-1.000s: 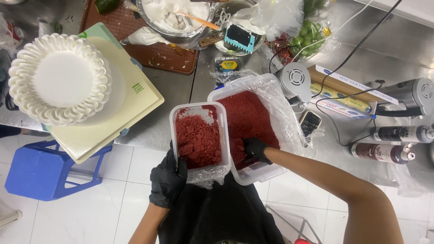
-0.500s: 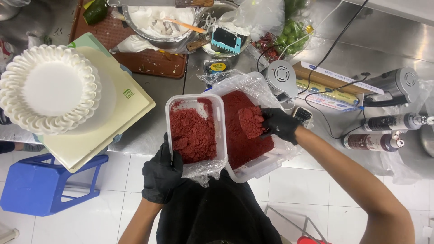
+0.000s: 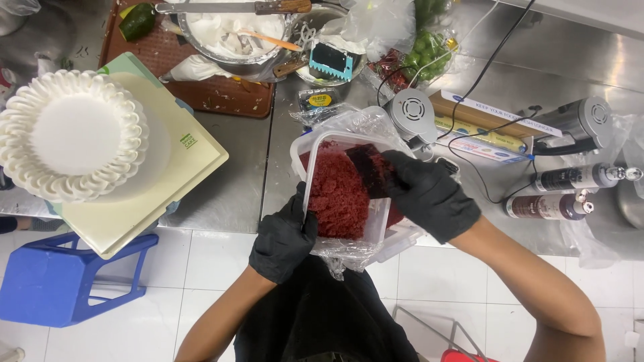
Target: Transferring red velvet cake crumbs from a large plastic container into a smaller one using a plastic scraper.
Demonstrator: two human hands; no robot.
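The tub (image 3: 349, 194) of red crumbs (image 3: 337, 196) sits at the near edge of the steel counter (image 3: 228, 181), partly over a second tub (image 3: 396, 234) lined with clear plastic. The left hand (image 3: 285, 238), in a black glove, is clamped on the tub's near left rim. The right hand (image 3: 429, 194), gloved too, lies over the tub's far right corner, fingers closed on a dark red lump (image 3: 365, 167) of the crumbs. To the left, a white frilled cake (image 3: 70, 134) stands on a pale square board (image 3: 181, 167), with a blue stool (image 3: 60, 281) under it. Behind are a metal bowl (image 3: 235, 40) of white cream and a brown tray (image 3: 201, 87); two spray cans (image 3: 570, 191) lie off to the right
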